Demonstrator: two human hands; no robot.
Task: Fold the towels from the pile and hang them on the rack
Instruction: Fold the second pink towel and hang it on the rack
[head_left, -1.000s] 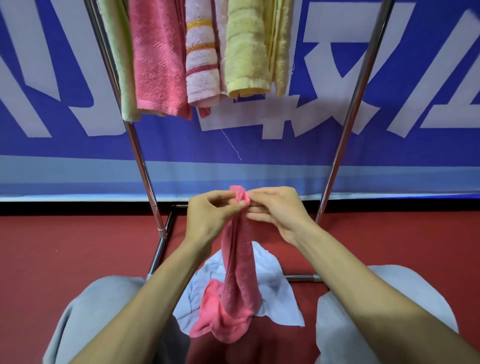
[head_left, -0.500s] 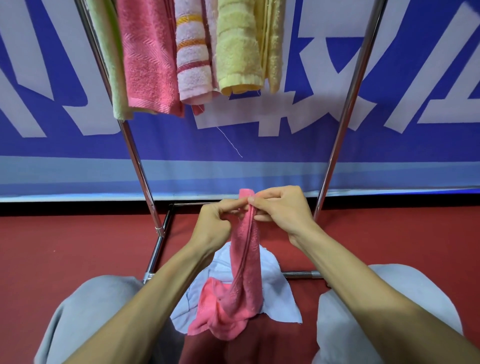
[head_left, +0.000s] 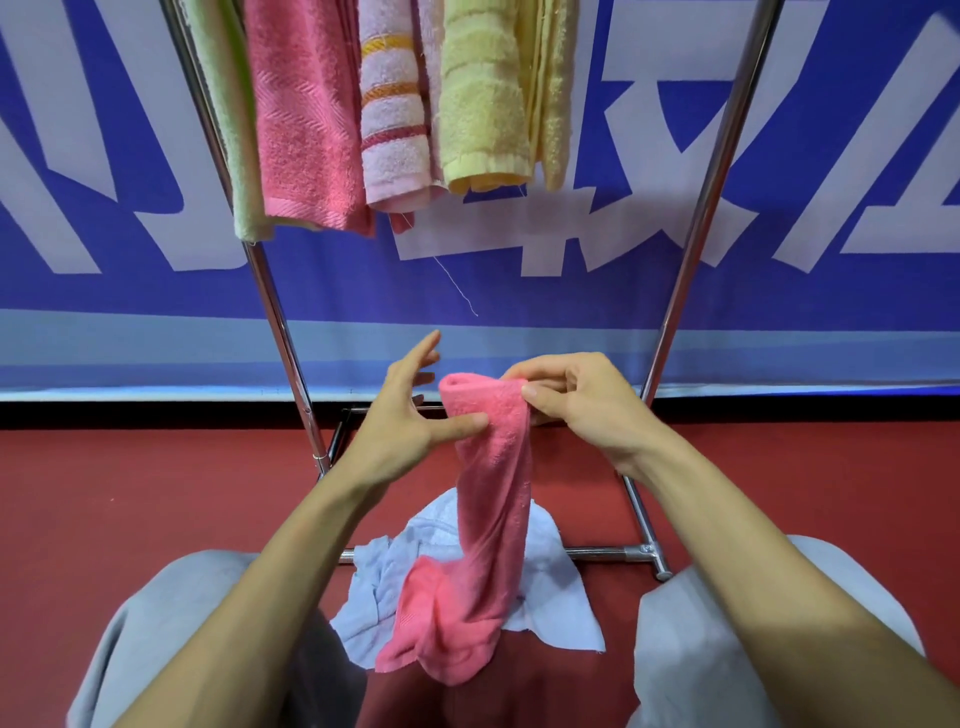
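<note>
A pink towel (head_left: 493, 483) hangs in a long bunch in front of me, its lower end resting on a pale blue towel (head_left: 550, 592) on the floor. My right hand (head_left: 576, 405) pinches the pink towel's top right corner between thumb and fingers. My left hand (head_left: 410, 415) is beside the top left, fingers spread, with only the thumb touching the cloth. On the metal rack (head_left: 706, 208) above hang a green towel (head_left: 228, 130), a pink one (head_left: 306, 114), a striped pale pink one (head_left: 395, 114) and a yellow one (head_left: 488, 98).
The rack's two slanted poles and its base bar (head_left: 602, 553) stand on red carpet (head_left: 104, 493) just ahead. A blue banner with white letters (head_left: 831, 156) covers the wall behind. My knees in grey trousers (head_left: 737, 623) flank the towels on the floor.
My left hand has let go of the towel's top and opened its fingers. The top of the pink towel has spread a little wider, still held by my right hand.
</note>
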